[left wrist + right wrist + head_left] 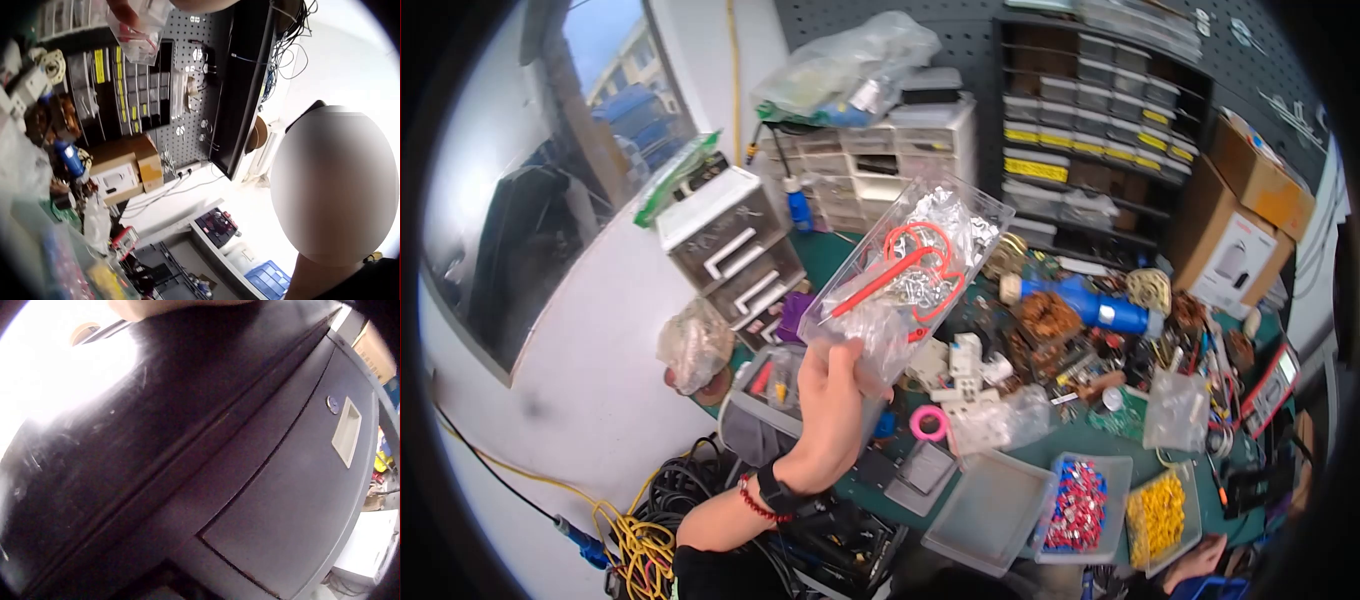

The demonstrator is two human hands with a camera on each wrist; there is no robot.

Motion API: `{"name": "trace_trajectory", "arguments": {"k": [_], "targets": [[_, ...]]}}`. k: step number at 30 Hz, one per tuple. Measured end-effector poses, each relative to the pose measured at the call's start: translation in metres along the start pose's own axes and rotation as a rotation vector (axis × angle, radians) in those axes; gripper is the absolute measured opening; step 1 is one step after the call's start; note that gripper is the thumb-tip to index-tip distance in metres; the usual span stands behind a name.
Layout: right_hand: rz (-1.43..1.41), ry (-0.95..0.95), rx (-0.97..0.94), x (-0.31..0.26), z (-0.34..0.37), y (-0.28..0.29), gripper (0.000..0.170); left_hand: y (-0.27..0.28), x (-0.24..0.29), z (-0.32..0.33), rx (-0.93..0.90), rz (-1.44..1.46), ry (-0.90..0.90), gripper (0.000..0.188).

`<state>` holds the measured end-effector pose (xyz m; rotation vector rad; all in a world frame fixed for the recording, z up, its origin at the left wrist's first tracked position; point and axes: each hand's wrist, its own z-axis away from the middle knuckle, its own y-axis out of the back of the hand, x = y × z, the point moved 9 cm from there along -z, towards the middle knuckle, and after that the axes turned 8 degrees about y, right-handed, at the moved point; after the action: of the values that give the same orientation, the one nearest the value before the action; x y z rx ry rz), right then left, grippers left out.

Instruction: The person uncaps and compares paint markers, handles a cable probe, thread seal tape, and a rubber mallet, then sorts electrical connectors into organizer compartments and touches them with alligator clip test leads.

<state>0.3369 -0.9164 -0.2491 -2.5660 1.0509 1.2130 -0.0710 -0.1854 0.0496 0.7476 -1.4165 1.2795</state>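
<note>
Left hand (pixel 830 410) pinches one end of the tray (pixel 992 222), tilting could dump the red lead (pixel 880 285); right hand (pixel 1197 562), can't tell

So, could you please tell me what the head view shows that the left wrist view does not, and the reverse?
Only the head view shows a round pink ring, a coiled yellow cable and most of the clear rectangular plastic tray the left hand holds.

Only the left wrist view shows a high-hung tangle of thin dark wires and a person's head.

Both share the blue cylindrical object, the brown cardboard box with a white panel and the yellow-labelled dark drawer rack.
</note>
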Motion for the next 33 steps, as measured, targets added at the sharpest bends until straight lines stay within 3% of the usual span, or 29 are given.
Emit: {"name": "trace_trajectory", "arguments": {"k": [1,2,3,4,5,6,7,9,15,20,24,26,33], "targets": [[0.045,0.035,0.011,-0.026,0.003,0.000,0.033,-0.007,-0.009,0.012,-0.018,-0.002,0.027,0.010],[-0.008,-0.109,-0.034,-0.028,0.001,-0.001,0.032,-0.014,-0.015,0.024,-0.048,-0.011,0.020,0.010],[0.006,0.032,-0.029,-0.043,0.004,-0.001,0.029,-0.019,-0.021,0.034,-0.075,-0.022,0.015,0.010],[-0.106,-0.045,-0.016,-0.059,0.005,-0.004,0.026,-0.025,-0.031,0.044,-0.141,-0.028,0.049,0.019],[-0.213,-0.049,0.130,-0.125,0.007,-0.011,0.022,-0.031,-0.039,0.052,-0.149,-0.033,0.075,0.019],[-0.146,0.009,0.096,-0.141,0.004,-0.012,0.023,-0.039,-0.043,0.062,-0.152,-0.055,0.044,0.024],[-0.168,-0.073,0.076,-0.162,0.004,-0.016,0.028,-0.047,-0.045,0.070,-0.156,-0.078,0.007,0.030],[-0.182,-0.086,0.022,-0.156,0.004,-0.016,0.029,-0.065,-0.050,0.086,-0.218,-0.023,0.048,0.036],[-0.263,-0.075,0.052,-0.194,0.004,-0.023,0.036,-0.094,-0.071,0.113,-0.297,-0.218,0.053,0.034],[-0.253,-0.105,0.075,-0.192,0.007,-0.020,0.041,-0.103,-0.082,0.127,-0.283,-0.273,0.028,0.014],[-0.265,-0.099,0.092,-0.191,0.008,-0.022,0.043,-0.113,-0.078,0.132,-0.295,-0.282,0.014,0.012],[-0.256,-0.097,0.090,-0.191,0.008,-0.021,0.043,-0.112,-0.082,0.133,-0.318,-0.348,0.001,0.048],[-0.209,-0.065,0.093,-0.201,0.007,-0.019,0.041,-0.117,-0.078,0.137,-0.308,-0.367,0.023,0.055]]}}
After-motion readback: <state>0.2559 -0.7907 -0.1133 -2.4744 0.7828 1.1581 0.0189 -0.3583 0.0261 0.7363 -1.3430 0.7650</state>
